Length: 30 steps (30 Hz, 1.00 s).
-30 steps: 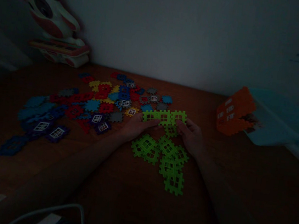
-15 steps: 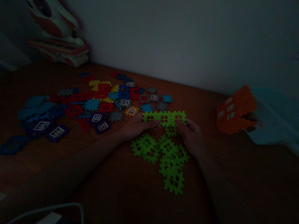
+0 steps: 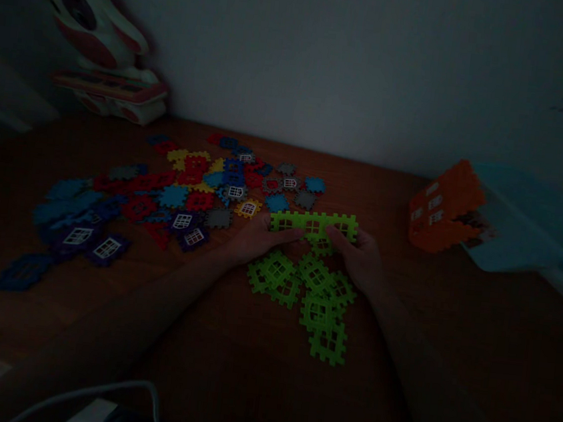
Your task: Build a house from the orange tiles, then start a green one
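Note:
The scene is very dim. A row of three joined green window tiles (image 3: 313, 225) stands on edge on the wooden table (image 3: 245, 368). My left hand (image 3: 253, 239) pinches its left end, fingers closed on it. My right hand (image 3: 361, 260) grips its right end from the other side. Several loose green tiles (image 3: 313, 295) lie flat just in front of my hands.
A spread of red, blue, yellow, grey and purple tiles (image 3: 173, 193) covers the table to the left. An orange tile house (image 3: 441, 208) sits at the right beside a pale blue sheet (image 3: 525, 230). A white and red toy (image 3: 97, 50) stands back left. A white cable (image 3: 106, 394) crosses the near edge.
The green row has turned more upright and now looks flatter and straighter; its right end has shifted slightly right. My hands stay on its ends.

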{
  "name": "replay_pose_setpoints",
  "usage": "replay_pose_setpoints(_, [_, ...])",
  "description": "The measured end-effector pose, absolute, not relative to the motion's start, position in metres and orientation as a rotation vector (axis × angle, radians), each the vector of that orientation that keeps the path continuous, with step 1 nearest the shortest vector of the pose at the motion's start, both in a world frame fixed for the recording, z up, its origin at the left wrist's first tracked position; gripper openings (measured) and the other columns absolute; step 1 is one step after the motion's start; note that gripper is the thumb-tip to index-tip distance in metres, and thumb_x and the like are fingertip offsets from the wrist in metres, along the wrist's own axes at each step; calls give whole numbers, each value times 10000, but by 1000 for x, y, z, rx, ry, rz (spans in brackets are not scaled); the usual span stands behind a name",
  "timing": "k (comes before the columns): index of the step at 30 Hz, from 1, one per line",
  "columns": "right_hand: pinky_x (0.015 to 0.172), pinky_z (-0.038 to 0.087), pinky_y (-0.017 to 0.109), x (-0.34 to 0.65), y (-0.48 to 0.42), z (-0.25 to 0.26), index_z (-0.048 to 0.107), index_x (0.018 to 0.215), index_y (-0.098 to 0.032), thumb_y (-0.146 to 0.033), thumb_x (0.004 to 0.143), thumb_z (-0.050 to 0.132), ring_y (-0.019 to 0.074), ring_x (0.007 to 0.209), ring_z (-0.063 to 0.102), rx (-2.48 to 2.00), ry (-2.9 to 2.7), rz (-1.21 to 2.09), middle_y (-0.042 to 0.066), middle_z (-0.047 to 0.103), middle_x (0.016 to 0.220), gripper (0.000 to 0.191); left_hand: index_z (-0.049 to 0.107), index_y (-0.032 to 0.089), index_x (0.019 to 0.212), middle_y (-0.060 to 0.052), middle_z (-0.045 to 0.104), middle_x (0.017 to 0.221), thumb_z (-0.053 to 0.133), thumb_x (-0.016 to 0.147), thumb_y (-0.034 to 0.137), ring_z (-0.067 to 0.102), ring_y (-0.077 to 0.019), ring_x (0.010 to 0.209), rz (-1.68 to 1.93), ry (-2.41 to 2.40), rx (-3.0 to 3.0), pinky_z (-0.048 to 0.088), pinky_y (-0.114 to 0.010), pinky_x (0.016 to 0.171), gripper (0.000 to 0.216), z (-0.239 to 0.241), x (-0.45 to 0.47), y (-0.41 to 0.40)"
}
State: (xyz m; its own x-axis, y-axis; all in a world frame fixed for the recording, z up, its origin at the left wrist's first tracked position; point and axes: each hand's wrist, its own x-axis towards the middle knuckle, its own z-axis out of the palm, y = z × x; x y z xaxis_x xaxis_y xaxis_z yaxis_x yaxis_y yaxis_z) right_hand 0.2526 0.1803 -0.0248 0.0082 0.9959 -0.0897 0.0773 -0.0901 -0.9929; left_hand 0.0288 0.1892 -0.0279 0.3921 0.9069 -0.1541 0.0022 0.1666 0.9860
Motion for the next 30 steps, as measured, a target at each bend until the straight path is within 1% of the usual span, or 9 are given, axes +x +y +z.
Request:
replay_pose_setpoints(4, [530, 495, 273, 252, 179, -23, 719, 755, -214, -592, 671, 809, 155, 575, 626, -1361, -1225, 1244, 14, 717, 722, 398, 765, 176, 892, -43, 760, 845, 753, 813, 445, 636, -118, 585, 809, 978, 1234, 499, -214, 530, 280, -26, 29, 188])
replay_pose_setpoints(9, [529, 500, 271, 252, 179, -20, 723, 766, -209, -620, 668, 799, 161, 584, 630, -1369, -1270, 1226, 26, 726, 735, 429, 754, 165, 849, -42, 748, 793, 760, 803, 436, 630, -122, 568, 802, 1008, 1217, 488, -214, 508, 276, -22, 30, 188])
replay_pose_setpoints(12, [539, 497, 275, 253, 180, -21, 722, 785, -202, -632, 653, 805, 166, 591, 631, -1369, -1270, 1225, 26, 721, 728, 457, 743, 164, 821, -39, 744, 778, 767, 791, 456, 635, -130, 575, 803, 1019, 1233, 490, -220, 516, 295, -22, 31, 188])
replay_pose_setpoints(16, [523, 474, 269, 253, 180, -22, 716, 761, -198, -627, 636, 818, 162, 577, 615, -1366, -1271, 1211, 14, 699, 694, 459, 734, 166, 806, -39, 743, 778, 760, 787, 499, 639, -137, 589, 807, 1031, 1279, 485, -227, 530, 334, -24, 30, 188])
replay_pose_setpoints(19, [535, 482, 272, 253, 179, -21, 723, 765, -203, -611, 627, 828, 164, 593, 622, -1360, -1267, 1210, 19, 709, 719, 443, 731, 171, 792, -37, 739, 768, 739, 801, 522, 630, -131, 586, 806, 1055, 1326, 476, -224, 530, 352, -25, 29, 189])
replay_pose_setpoints(25, [525, 466, 265, 253, 179, -22, 701, 725, -197, -629, 660, 800, 149, 567, 591, -1354, -1318, 1165, 16, 684, 685, 448, 740, 172, 849, -45, 744, 808, 709, 814, 568, 648, -146, 636, 827, 1063, 1345, 494, -238, 565, 399, -27, 29, 191])
replay_pose_setpoints(30, [507, 458, 264, 252, 176, -20, 700, 720, -203, -637, 703, 761, 154, 566, 590, -1365, -1361, 1142, 15, 684, 681, 439, 725, 172, 907, -49, 746, 870, 745, 791, 551, 664, -160, 686, 881, 1032, 1260, 520, -260, 607, 397, -29, 30, 190])
